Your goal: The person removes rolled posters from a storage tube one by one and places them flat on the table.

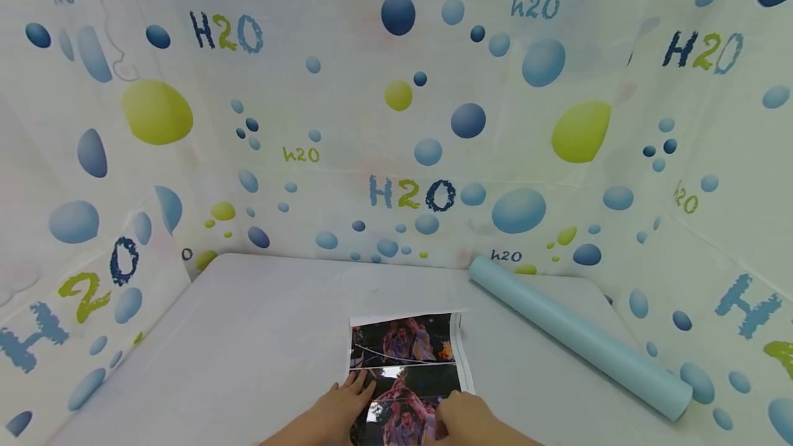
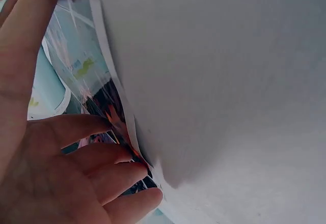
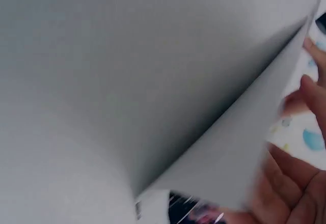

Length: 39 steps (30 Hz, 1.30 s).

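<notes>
A glossy sheet printed with photos of people (image 1: pixel 405 346), with white margins, lies on the table near its front edge. On its left side rests my left hand (image 1: pixel 347 401), fingers extended over the print. In the left wrist view the left fingers (image 2: pixel 109 180) lie along the sheet, slightly bent. My right hand (image 1: pixel 467 418) has curled fingers at the sheet's right margin and grips it there. From the right wrist, a white flap of the sheet (image 3: pixel 224 147) stands raised, with fingers (image 3: pixel 290 183) behind it; their tips are partly hidden.
A long light-blue roll (image 1: pixel 582 336) lies slantwise on the right side of the white-covered table (image 1: pixel 260 336). Curtain-like walls with H2O lettering and coloured drops (image 1: pixel 347 109) enclose the table at the back and both sides.
</notes>
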Motion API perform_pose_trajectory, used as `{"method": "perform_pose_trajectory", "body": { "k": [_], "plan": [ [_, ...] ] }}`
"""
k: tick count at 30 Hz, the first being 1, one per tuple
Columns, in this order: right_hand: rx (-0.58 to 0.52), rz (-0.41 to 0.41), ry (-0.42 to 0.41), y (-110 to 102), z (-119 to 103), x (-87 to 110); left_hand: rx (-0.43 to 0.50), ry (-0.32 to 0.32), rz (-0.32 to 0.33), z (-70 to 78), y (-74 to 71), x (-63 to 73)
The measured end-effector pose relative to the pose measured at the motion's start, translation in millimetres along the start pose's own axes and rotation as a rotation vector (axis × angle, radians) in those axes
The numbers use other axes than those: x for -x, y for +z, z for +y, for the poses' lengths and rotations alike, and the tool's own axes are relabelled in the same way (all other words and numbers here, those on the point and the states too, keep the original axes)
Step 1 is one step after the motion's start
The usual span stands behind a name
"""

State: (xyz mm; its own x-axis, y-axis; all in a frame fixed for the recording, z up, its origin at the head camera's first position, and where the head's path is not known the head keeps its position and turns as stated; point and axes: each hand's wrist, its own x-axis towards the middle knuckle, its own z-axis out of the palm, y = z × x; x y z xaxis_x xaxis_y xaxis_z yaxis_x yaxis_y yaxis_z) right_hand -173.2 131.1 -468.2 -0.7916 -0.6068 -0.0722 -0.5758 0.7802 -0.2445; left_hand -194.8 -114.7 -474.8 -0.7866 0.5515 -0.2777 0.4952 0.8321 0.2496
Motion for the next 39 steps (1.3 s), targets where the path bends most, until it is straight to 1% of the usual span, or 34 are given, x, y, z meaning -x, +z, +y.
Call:
{"method": "perform_pose_trajectory", "body": {
  "k": [1, 2, 3, 4, 6, 9, 13, 17, 25, 28, 31, 33, 39],
  "plan": [
    [-0.076, -0.009, -0.017, -3, 4, -1.9, -0.004, 0.0, -0.001, -0.1, 0.1, 0.1],
    [-0.126, -0.009, -0.037, -5, 10, -4.2, -0.008, 0.001, -0.001, -0.2, 0.1, 0.2],
    [-0.146, -0.007, -0.058, -8, 15, -6.7, -0.008, 0.001, -0.003, -0.2, 0.1, 0.3],
    [-0.148, -0.002, -0.079, -10, 20, -9.7, -0.008, 0.002, -0.002, -0.1, -0.1, 0.5],
    [-0.113, 0.019, -0.104, -13, 32, -15.9, -0.014, 0.001, -0.005, -0.3, 0.0, 0.0],
    [-0.064, 0.051, -0.102, -12, 51, -24.4, -0.009, 0.002, -0.015, -0.8, 0.6, -1.6],
    [-0.056, 0.106, -0.072, -9, 73, -34.3, -0.002, -0.008, -0.052, -1.0, 2.1, -3.9],
    [-0.09, 0.136, -0.033, -9, 88, -43.4, -0.016, -0.014, -0.055, -0.4, 3.4, -4.1],
    [-0.18, 0.119, 0.016, -8, 101, -54.7, -0.078, 0.013, 0.016, 4.6, 5.7, -0.4],
    [-0.188, 0.121, 0.048, -8, 105, -58.5, -0.085, 0.017, 0.034, 5.7, 7.0, 1.0],
    [-0.185, 0.105, 0.084, -9, 107, -61.3, -0.095, 0.017, 0.045, 6.7, 8.4, 1.8],
    [-0.177, 0.085, 0.109, -9, 109, -63.0, -0.101, 0.015, 0.053, 7.3, 9.6, 2.1],
    [-0.153, 0.028, 0.173, -12, 110, -69.6, -0.096, 0.008, 0.049, 9.2, 12.1, 1.1]
  ]
}}
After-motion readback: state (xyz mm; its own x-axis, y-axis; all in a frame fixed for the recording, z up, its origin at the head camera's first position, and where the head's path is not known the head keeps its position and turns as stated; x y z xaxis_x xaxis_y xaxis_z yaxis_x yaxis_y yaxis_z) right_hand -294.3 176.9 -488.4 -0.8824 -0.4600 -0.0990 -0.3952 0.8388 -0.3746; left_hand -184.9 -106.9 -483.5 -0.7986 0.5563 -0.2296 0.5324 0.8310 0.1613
